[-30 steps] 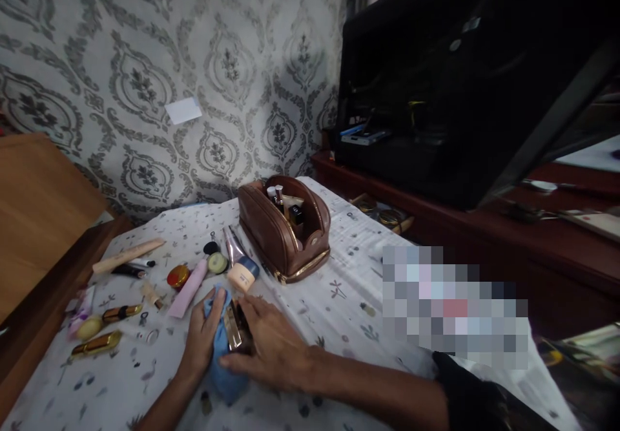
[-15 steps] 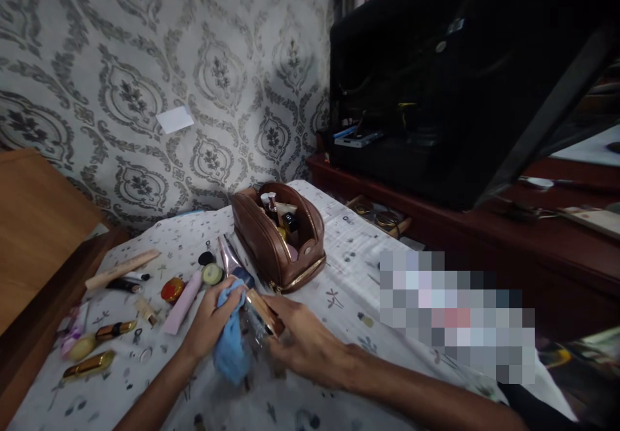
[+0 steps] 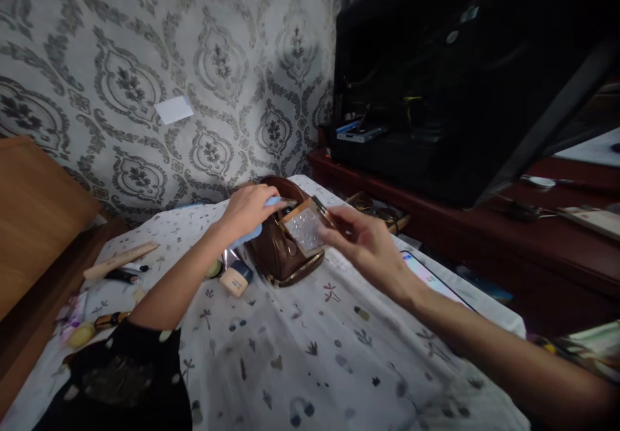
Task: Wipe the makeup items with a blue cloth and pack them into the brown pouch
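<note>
My right hand (image 3: 361,234) pinches a flat rectangular makeup case (image 3: 306,226) with a gold-toned edge and a shiny, glittering face. It is held over the open mouth of a brown leather makeup bag (image 3: 271,250). Above the bag's left side, my left hand (image 3: 249,211) is closed on a light blue cloth (image 3: 249,234), part of which hangs down in front of the bag. The hand and cloth hide much of the bag's inside. Close to the bag's front left lie a beige-and-navy cosmetic item (image 3: 235,281) and a green-lidded jar (image 3: 214,268), partly covered by my forearm.
More cosmetics lie at left, among them a long beige tube (image 3: 121,260), a black tube (image 3: 122,276) and a gold-and-black tube (image 3: 110,320). A lit phone (image 3: 429,276) rests by the right edge of the patterned cloth (image 3: 310,366). A large black screen (image 3: 436,95) stands behind at right.
Both hands have moved up and away, from in front of the bag to over it, carrying the blue cloth and the case. The beige-and-navy item now shows where the hands were.
</note>
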A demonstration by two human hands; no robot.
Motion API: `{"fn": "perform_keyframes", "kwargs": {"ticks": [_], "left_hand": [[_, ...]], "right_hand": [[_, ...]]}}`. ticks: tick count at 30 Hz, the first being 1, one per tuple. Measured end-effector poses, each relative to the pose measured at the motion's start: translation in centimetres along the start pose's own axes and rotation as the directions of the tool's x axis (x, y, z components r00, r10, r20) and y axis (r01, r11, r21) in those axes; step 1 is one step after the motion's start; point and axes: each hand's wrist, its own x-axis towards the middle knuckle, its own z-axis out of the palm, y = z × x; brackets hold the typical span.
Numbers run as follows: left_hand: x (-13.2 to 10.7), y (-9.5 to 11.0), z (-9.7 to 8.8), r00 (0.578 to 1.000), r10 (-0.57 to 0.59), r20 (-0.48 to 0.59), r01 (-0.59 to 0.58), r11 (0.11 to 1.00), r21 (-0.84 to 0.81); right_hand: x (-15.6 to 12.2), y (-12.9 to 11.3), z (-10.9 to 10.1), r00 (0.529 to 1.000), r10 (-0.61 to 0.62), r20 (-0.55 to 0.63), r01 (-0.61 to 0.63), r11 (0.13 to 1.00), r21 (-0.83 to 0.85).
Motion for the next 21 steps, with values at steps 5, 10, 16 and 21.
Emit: {"fn": "perform_keyframes", "kwargs": {"ticks": [5,10,16,21], "left_hand": [[3.2,1.1,1.2,0.973,0.02,0.228,-0.082,0.96,0.269],[4.1,1.2,2.2,0.954,-0.04,0.297,-0.046,0.96,0.277],[4.6,1.3,3.2,0.936,-0.116,0.331,0.038,0.972,0.232],[4.8,0.7,4.6,0.926,-0.11,0.361,0.059,0.987,0.151]], "right_hand": [[4.1,0.0,-1.3,0.998,-0.059,-0.014,0.056,0.985,-0.165],[5.5,-0.2,-1.4,0.997,-0.083,0.004,0.08,0.942,-0.327],[5.1,0.4,-1.1,0.997,-0.073,0.014,0.072,0.914,-0.399],[5.0,0.6,-1.2,0.996,-0.082,0.036,0.089,0.916,-0.392]]}}
